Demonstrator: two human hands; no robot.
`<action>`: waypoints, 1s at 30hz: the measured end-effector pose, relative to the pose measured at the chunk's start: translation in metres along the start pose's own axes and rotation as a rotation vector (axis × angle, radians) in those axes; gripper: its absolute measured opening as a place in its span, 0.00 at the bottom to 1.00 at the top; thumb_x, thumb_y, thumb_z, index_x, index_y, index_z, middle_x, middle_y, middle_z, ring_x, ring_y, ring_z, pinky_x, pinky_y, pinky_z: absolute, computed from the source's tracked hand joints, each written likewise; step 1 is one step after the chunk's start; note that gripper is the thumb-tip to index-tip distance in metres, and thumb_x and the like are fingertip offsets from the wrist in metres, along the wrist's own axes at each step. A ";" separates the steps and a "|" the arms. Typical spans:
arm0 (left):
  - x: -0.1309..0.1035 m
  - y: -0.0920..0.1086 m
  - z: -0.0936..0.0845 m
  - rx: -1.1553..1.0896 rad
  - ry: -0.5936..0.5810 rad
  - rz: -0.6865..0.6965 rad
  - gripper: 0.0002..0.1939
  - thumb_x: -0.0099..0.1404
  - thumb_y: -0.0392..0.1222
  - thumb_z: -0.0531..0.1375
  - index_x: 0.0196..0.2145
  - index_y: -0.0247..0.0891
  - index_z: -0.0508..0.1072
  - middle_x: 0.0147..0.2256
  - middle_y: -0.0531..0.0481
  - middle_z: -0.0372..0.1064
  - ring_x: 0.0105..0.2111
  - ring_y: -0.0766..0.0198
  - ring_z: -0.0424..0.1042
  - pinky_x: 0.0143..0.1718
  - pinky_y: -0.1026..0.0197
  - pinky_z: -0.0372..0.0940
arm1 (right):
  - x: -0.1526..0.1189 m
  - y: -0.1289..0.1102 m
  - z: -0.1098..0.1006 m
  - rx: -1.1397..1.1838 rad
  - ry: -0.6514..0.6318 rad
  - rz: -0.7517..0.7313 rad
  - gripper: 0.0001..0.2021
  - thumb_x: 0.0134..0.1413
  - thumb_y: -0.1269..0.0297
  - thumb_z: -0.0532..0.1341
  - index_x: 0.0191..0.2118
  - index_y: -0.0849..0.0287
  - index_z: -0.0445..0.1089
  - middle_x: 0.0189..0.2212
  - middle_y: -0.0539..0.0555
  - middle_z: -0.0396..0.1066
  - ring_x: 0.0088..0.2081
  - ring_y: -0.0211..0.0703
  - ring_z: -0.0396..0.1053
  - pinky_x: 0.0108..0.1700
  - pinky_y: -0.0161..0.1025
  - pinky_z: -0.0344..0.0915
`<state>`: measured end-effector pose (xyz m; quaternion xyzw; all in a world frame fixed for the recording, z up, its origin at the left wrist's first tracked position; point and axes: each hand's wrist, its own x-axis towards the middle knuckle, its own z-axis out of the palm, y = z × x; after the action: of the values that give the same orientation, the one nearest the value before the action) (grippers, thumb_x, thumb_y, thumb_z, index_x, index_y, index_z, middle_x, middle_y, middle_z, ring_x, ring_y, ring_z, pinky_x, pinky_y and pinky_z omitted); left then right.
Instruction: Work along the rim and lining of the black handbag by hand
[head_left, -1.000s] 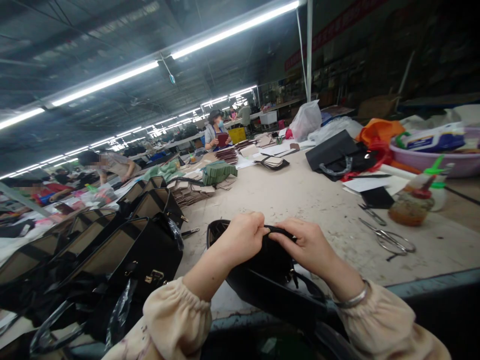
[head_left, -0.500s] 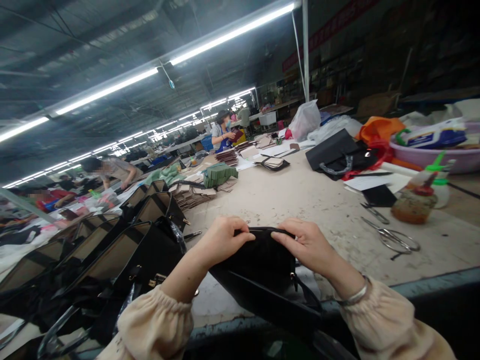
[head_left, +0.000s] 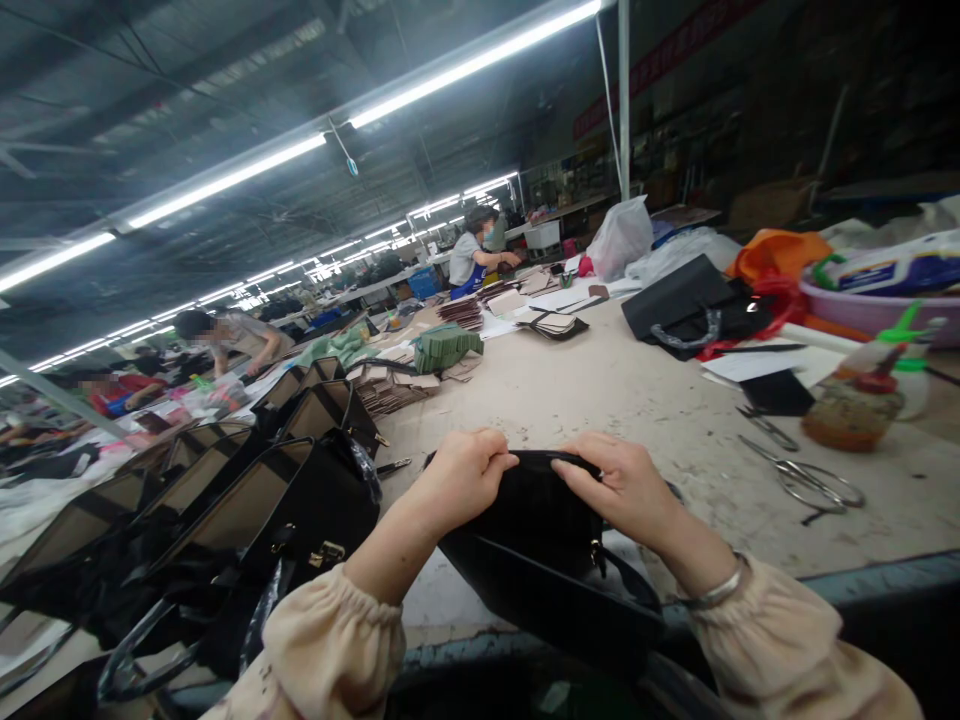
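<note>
A black handbag (head_left: 547, 590) is tilted toward me at the table's front edge, its mouth facing up. My left hand (head_left: 474, 470) pinches the far rim on the left, thumb against the curled fingers. On the same rim, a little to the right, my right hand (head_left: 619, 485) grips with the thumb inside and the fingers behind. A short stretch of rim shows between the two hands. A small gold-coloured fitting (head_left: 598, 555) hangs at the bag's right side. The bag's inside is too dark to make out.
Several black handbags (head_left: 300, 510) with tan insides stand at left. Scissors (head_left: 806, 480), a jar of brown liquid (head_left: 851, 410) and a green-tipped bottle (head_left: 911, 375) sit at right. A black bag (head_left: 675, 300) lies farther back, near a purple basin (head_left: 847, 305). Co-workers are beyond.
My view has shifted slightly, so most things sit farther right. Both hands keep hold of the bag's rim. The co-worker at the back has leaned forward.
</note>
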<state>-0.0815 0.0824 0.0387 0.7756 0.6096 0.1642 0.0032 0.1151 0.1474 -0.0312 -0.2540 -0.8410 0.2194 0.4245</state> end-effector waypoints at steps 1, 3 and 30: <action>0.000 0.000 0.000 0.005 0.002 -0.002 0.09 0.64 0.35 0.58 0.25 0.34 0.67 0.25 0.52 0.65 0.27 0.66 0.63 0.29 0.63 0.52 | 0.000 0.000 -0.001 -0.006 -0.002 -0.007 0.07 0.57 0.65 0.57 0.37 0.57 0.72 0.29 0.50 0.70 0.34 0.38 0.66 0.36 0.35 0.59; 0.000 0.000 0.000 0.003 0.005 -0.001 0.09 0.63 0.35 0.58 0.25 0.34 0.68 0.25 0.52 0.66 0.27 0.66 0.64 0.29 0.64 0.53 | 0.001 -0.002 -0.001 -0.014 -0.010 -0.023 0.07 0.56 0.63 0.59 0.36 0.57 0.72 0.31 0.51 0.70 0.36 0.39 0.66 0.38 0.36 0.59; -0.013 -0.009 -0.024 -0.064 -0.120 -0.062 0.10 0.63 0.38 0.59 0.25 0.35 0.71 0.25 0.52 0.68 0.27 0.67 0.65 0.30 0.65 0.55 | 0.008 -0.008 0.002 0.088 0.052 0.010 0.09 0.56 0.67 0.58 0.25 0.59 0.69 0.24 0.50 0.65 0.31 0.38 0.63 0.34 0.36 0.58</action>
<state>-0.0986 0.0675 0.0564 0.7642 0.6265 0.1365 0.0699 0.1078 0.1459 -0.0229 -0.2450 -0.8179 0.2516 0.4557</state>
